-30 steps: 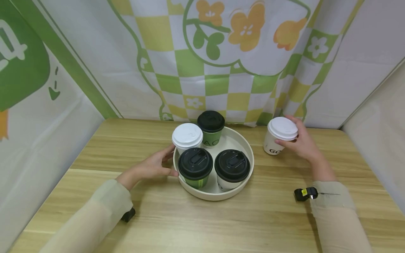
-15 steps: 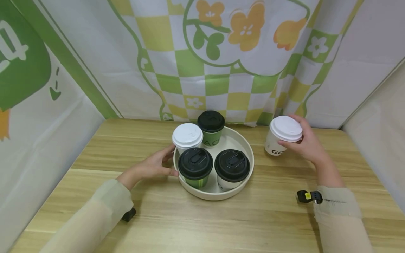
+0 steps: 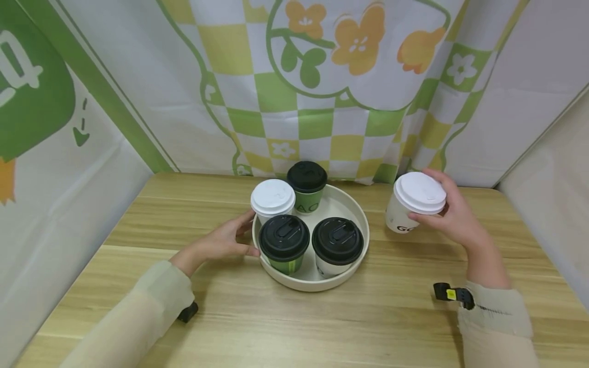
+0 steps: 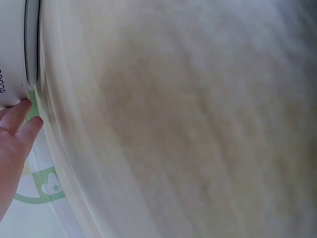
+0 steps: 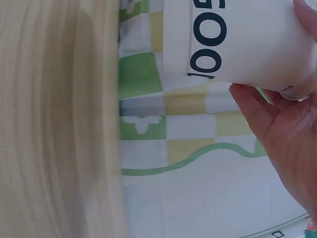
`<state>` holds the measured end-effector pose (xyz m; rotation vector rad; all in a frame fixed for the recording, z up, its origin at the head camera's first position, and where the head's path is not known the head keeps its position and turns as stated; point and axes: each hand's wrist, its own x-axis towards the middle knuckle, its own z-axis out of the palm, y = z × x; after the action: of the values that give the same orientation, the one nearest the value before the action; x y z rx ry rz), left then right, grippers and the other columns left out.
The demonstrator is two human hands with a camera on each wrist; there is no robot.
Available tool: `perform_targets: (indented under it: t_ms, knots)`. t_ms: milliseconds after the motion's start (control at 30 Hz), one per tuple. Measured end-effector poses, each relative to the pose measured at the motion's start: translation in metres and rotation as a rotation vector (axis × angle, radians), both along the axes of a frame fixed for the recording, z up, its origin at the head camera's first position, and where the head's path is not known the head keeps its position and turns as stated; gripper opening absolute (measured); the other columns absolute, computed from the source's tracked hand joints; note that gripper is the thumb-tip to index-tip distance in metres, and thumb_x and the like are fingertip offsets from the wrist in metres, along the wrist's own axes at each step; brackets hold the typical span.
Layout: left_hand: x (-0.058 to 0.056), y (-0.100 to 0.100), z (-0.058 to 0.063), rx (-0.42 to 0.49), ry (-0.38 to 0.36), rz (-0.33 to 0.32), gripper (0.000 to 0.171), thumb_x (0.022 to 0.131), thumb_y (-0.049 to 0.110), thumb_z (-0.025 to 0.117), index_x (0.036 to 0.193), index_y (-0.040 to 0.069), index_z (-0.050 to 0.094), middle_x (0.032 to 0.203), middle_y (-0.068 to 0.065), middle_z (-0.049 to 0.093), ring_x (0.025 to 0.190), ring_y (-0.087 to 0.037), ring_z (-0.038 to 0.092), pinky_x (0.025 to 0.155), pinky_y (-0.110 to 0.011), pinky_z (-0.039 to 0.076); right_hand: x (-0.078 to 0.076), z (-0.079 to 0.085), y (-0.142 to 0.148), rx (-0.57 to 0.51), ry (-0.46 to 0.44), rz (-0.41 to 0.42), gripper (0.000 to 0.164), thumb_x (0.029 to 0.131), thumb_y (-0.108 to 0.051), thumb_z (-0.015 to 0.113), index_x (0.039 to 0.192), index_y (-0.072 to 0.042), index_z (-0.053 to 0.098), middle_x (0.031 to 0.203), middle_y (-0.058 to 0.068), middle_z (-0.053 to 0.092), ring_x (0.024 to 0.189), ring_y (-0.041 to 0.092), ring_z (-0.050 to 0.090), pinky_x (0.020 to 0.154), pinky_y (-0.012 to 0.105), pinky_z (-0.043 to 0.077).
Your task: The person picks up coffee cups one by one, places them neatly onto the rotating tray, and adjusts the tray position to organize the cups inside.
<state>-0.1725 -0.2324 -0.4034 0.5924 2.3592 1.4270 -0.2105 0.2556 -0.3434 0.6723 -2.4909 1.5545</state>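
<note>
My right hand (image 3: 453, 214) grips a white paper cup (image 3: 399, 214) with a white lid, thumb at the front and fingers round the back. This cup leans to the right. In the right wrist view, curtain shows between the cup's base and the table edge. A round cream tray (image 3: 332, 202) stands left of it. My left hand (image 3: 225, 238) touches the tray's left side, thumb and fingers spread along its wall. Inside are a white-lidded cup (image 3: 273, 197), two green cups with black lids, one at the back (image 3: 307, 197) and one in front (image 3: 284, 244), and a black-lidded white cup (image 3: 337, 246).
All of this stands on a wooden table (image 3: 294, 327). A checked curtain with flowers (image 3: 317, 122) hangs along its back edge, close behind the rear cup. White fabric walls (image 3: 110, 128) rise at both sides.
My right hand has drawn the white cup a little to the right and towards me, and the cup leans more. The left hand and the tray have stayed put.
</note>
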Motion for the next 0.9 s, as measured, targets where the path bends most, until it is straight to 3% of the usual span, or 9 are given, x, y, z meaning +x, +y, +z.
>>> perform_targets:
  t_ms: [400,900]
  knots:
    - [-0.001,0.000,-0.001,0.007,-0.009,-0.005,0.112,0.079,0.016,0.084,0.159,0.001,0.008,0.166,-0.022,0.011,0.148,-0.047,0.025,0.121,-0.059,0.023,0.018,0.011,-0.003,0.027,0.033,0.041,0.097,0.071,0.017,0.077,0.152,-0.012,0.034,0.143,-0.007,0.040,0.116,0.005,0.049,0.087,0.008,0.048]
    - [-0.009,-0.005,0.006,-0.017,-0.018,-0.067,0.112,0.079,0.017,0.084,0.159,0.000,0.006,0.166,-0.023,0.008,0.148,-0.048,0.022,0.121,-0.060,0.020,0.018,0.011,-0.007,0.038,0.028,0.065,0.095,0.071,0.017,0.078,0.151,-0.010,0.034,0.145,0.000,0.040,0.116,0.004,0.051,0.088,0.009,0.049]
